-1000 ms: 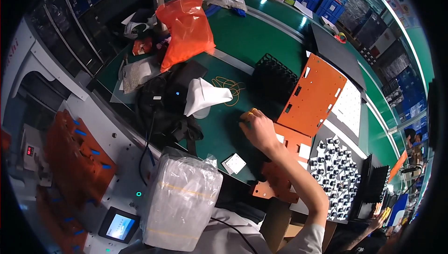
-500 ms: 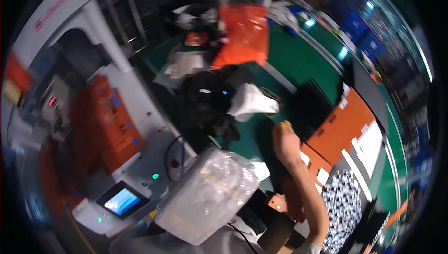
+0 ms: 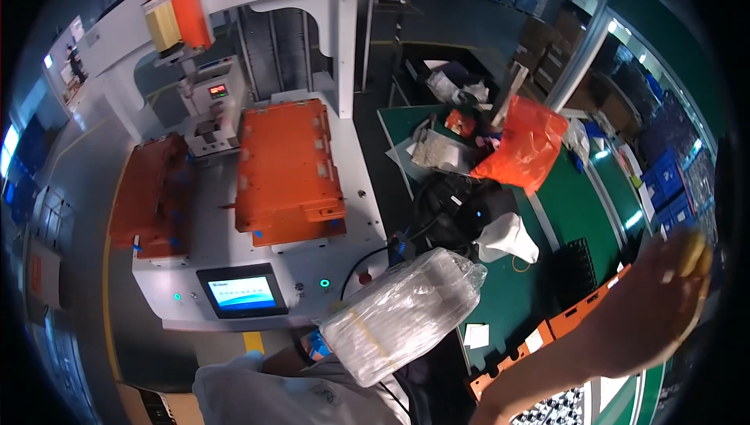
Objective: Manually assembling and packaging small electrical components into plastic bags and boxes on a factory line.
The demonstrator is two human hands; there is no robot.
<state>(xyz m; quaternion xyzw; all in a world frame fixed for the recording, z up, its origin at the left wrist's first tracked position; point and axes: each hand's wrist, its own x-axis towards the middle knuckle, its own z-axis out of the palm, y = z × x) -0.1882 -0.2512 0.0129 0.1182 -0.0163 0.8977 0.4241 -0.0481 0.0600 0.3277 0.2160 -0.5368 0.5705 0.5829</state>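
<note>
My left hand (image 3: 295,358) shows only as a strip of skin beyond a white sleeve. It reaches under a clear plastic-wrapped bundle (image 3: 406,312) held against my body; its fingers are hidden. My right hand (image 3: 676,280) is stretched out to the far right above the green table (image 3: 578,206), blurred, with yellow covers on the fingertips. I see nothing in it. Below my right forearm lies a flat orange panel (image 3: 582,317) at the table's near edge.
A white machine (image 3: 328,245) stands ahead with a touchscreen (image 3: 241,292), an orange panel (image 3: 285,163) on its bed and another orange panel (image 3: 152,191) to the left. On the table are an orange bag (image 3: 523,144), a white cloth (image 3: 508,237), black cables and a black tray (image 3: 578,269).
My view has swung left from the green table to the white machine. My right hand has left the orange panel and now hangs out at the right edge.
</note>
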